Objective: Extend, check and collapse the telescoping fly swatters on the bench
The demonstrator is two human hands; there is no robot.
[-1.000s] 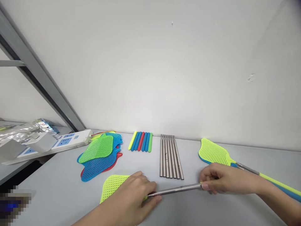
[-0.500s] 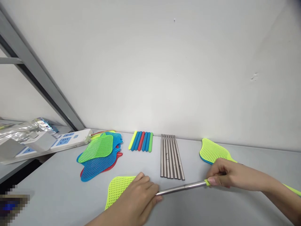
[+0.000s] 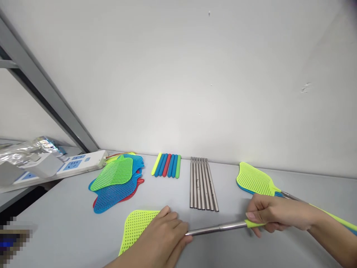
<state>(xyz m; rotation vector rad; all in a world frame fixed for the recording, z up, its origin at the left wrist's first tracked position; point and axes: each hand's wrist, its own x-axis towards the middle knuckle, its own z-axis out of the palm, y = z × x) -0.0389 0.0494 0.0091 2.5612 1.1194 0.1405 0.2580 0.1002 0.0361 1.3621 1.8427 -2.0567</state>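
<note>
Wall [image 3: 178, 74] white and marked by a few small chips, rising straight behind a grey desk [image 3: 69, 230]. Grey metal frame [image 3: 55, 89] slanting down at far left. At far right, yellow-green flyswatter [image 3: 254, 178] lying partly over a blue flyswatter [image 3: 279, 194]. At the near edge, another swatter across both hands: perforated yellow-green head [image 3: 136, 226] at left, bright metal rod [image 3: 214, 229] in the middle, yellow-green grip [image 3: 254, 223] on the right-hand end. White power strip [image 3: 96, 159] with blue socket faces, beside clear plastic packaging [image 3: 16, 152]. Next to it, pile of loose swatter heads [image 3: 115, 175], green uppermost, blue, red and yellow beneath. Left hand [image 3: 169, 232] partly over the head, fingers closed around its neck, contact point hidden. Right hand [image 3: 269, 213] with fingers curled around the grip, no gap visible. Seven metal tubes [image 3: 202, 186] side by side, beyond the held rod. Smallest, seven loose grips [image 3: 166, 165] in a row: yellow, two blue, red, two blue, green.
</note>
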